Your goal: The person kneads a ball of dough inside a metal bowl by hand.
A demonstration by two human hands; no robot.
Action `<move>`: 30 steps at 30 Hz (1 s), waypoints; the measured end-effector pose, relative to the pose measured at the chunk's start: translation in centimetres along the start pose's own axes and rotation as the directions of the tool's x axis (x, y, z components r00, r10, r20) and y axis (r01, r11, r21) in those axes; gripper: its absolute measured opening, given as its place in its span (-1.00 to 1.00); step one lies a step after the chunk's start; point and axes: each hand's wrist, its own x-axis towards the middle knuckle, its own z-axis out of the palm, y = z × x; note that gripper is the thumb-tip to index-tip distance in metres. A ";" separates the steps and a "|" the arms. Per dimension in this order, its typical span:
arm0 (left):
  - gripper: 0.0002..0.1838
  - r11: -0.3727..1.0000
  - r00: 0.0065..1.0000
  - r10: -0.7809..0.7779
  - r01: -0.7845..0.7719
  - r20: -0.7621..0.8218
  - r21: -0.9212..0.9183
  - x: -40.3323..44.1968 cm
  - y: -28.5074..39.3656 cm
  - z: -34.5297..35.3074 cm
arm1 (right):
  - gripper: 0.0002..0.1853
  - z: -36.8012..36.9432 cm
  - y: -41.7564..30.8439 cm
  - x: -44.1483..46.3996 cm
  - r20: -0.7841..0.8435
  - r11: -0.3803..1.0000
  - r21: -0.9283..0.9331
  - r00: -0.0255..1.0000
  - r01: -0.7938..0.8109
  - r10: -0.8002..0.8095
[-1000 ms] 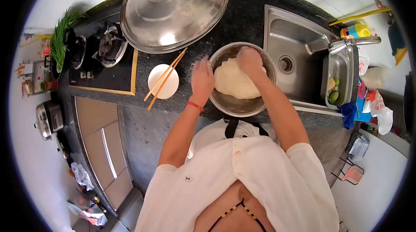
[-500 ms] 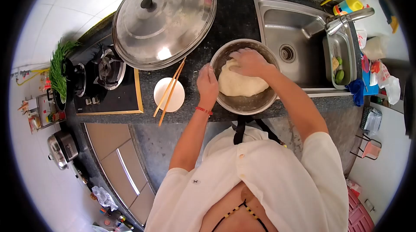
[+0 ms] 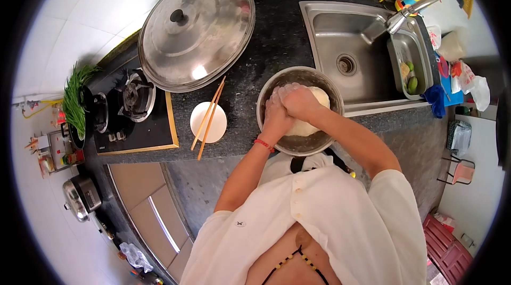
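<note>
A steel bowl stands near the counter's front edge, with a pale lump of dough inside. Both hands are in the bowl at its left side, touching each other. My left hand, with a red band at its wrist, lies against the dough's left edge, its fingers pressed together. My right hand has its fingers curled down next to the left one, on the dough's upper left part. What the fingertips grip is hidden. Left of the bowl, a white bowl carries a pair of chopsticks across its top.
A large steel lid lies behind the white bowl. The gas stove is at the left, with green leafy vegetables beside it. On the right are a sink, a faucet and a small basin holding vegetables.
My left hand has moved from outside the bowl's left rim into the bowl. My right hand has closed on the dough beside it. The view has shifted.
</note>
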 end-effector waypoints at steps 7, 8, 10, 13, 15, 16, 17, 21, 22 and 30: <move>-0.50 0.978 0.997 0.020 -0.035 -0.073 -0.207 0.1 -0.3 0.6 | -0.78 -1.1 -1.6 -3.1 -0.369 0.959 0.267 0.909 -0.097 0.194; -0.53 0.976 0.995 0.047 -0.064 -0.086 -0.210 -0.1 -0.2 0.5 | -0.77 -1.5 -2.1 -3.4 -0.364 0.919 0.365 0.886 -0.148 0.287; -0.57 0.987 0.997 -0.070 0.075 0.038 -0.143 0.3 -0.2 0.1 | -0.74 -3.5 -3.1 -3.8 -0.323 0.805 0.547 0.828 -0.231 0.457; -0.62 0.992 0.988 -0.125 0.124 0.088 0.011 0.5 1.0 -0.9 | -0.70 -5.4 -3.7 -4.6 -0.328 0.753 0.586 0.762 -0.300 0.559; -0.58 0.990 0.990 -0.128 0.125 0.050 0.064 0.3 1.3 -0.8 | -0.72 -8.2 -3.7 -4.7 -0.268 0.563 0.762 0.635 -0.320 0.725; -0.53 0.989 0.991 -0.134 0.132 0.017 0.059 0.1 1.3 -0.5 | -0.72 -9.5 -3.7 -4.8 -0.218 0.452 0.833 0.563 -0.318 0.797; -0.47 0.989 0.990 -0.137 0.138 -0.016 0.053 -0.1 1.3 -0.3 | -0.72 -10.7 -3.5 -4.5 -0.233 0.444 0.847 0.545 -0.293 0.805; -0.49 0.979 0.957 0.196 -0.179 -0.214 0.095 -1.5 2.2 -2.6 | -0.71 -8.1 0.1 -2.0 -0.114 0.236 0.946 0.453 -0.222 0.884; -0.49 0.964 0.934 0.258 -0.234 -0.246 0.123 -1.9 3.0 -4.4 | -0.70 -5.1 0.8 -1.7 -0.023 0.125 0.969 0.428 -0.212 0.904; -0.67 0.947 0.951 -0.138 0.044 -0.277 -0.319 1.6 -2.3 -5.1 | -0.80 -0.4 -0.8 1.9 -0.514 0.583 0.523 0.315 -0.622 0.798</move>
